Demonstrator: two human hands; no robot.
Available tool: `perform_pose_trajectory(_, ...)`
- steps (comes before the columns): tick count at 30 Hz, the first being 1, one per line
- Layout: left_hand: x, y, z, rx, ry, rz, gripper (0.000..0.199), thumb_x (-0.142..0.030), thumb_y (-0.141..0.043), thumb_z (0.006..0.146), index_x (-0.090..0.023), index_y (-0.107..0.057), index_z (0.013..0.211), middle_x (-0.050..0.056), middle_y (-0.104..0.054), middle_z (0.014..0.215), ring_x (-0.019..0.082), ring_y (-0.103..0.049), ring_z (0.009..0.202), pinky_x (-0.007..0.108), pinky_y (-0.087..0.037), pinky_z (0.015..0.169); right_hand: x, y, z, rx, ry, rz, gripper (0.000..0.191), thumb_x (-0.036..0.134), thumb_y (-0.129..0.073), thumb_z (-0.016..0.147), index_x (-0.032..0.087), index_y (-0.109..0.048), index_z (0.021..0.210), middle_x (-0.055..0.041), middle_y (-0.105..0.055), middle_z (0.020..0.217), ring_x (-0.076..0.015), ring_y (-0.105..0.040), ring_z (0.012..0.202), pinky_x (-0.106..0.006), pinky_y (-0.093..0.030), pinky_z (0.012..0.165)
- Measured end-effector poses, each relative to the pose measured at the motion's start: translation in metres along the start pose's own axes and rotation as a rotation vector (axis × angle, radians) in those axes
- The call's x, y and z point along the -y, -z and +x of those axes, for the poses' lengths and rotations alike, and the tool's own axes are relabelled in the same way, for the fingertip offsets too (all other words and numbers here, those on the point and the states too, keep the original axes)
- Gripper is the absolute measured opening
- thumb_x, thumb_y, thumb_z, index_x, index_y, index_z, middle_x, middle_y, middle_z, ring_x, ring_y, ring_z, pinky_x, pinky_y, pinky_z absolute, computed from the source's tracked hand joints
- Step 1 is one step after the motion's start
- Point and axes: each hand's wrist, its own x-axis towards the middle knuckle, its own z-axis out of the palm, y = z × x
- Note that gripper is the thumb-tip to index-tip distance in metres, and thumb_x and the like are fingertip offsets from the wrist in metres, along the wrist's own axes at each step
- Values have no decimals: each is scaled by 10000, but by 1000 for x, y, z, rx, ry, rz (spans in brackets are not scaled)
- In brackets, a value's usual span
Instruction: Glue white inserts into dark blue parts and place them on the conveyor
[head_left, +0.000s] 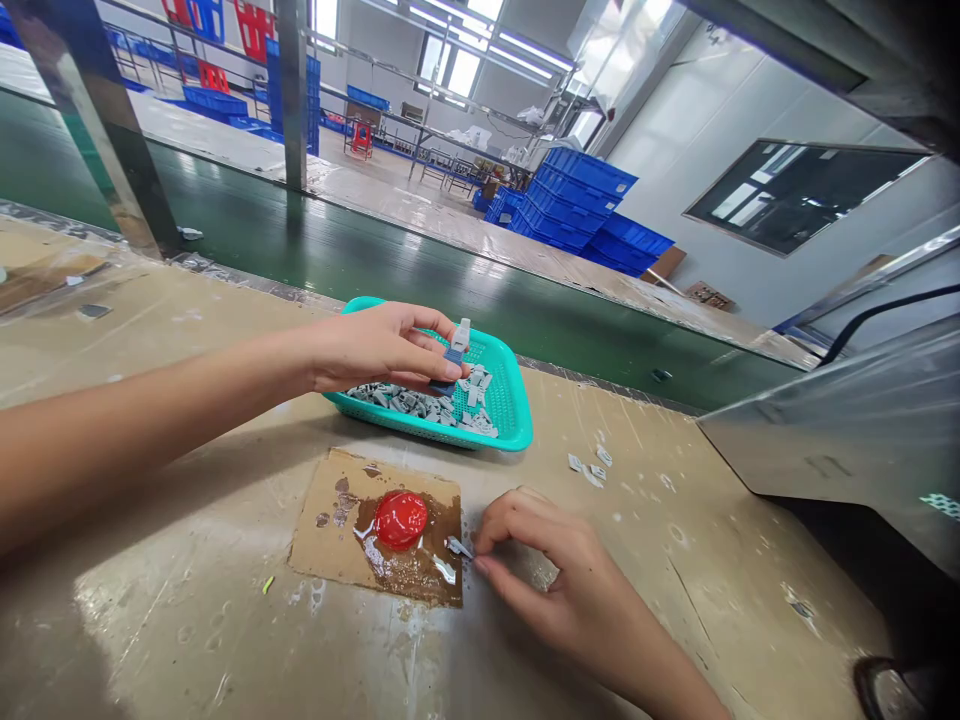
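My left hand (375, 350) is closed over the turquoise basket (514, 400), gripping a small plastic part (454, 352) with a light grey end and a dark blue section. Grey plastic pieces (409, 402) lie heaped in the basket, partly hidden by that hand. My right hand (559, 570) pinches a small grey plastic piece (460, 547) between thumb and forefinger at the right edge of a cardboard sheet (319, 550). On this cardboard sits a round, glossy red thing (401, 520), surrounded by a dark wet patch. What the red thing is, I cannot tell.
Several loose grey pieces (598, 471) lie on the brown worktop right of the basket. Behind the worktop runs a green conveyor belt (375, 260) with a metal post (292, 100). A metal housing (840, 420) stands at the right. Blue crates (574, 200) are stacked beyond the belt.
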Motion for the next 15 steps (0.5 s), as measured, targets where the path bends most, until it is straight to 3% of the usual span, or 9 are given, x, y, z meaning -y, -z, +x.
perform_pose_trajectory(6, 1, -1, 0, -14, -1, -10, 214, -143, -632, 653, -157, -546, 848, 17, -622, 795, 122, -588, 763, 271, -440, 746, 1, -1, -1, 12, -59, -35, 106, 74, -526, 739, 174, -559, 725, -23, -561, 775, -152, -516, 757, -275, -411, 658)
perform_pose_trajectory(15, 0, -1, 0, -23, 3, 15, 215, -155, -638, 652, -159, -535, 840, 4, -618, 773, 106, -587, 739, 250, -438, 730, -3, -15, -1, -111, 67, -141, 148, 78, -469, 765, 161, -559, 682, -32, -537, 696, -149, -497, 686, -261, -398, 593)
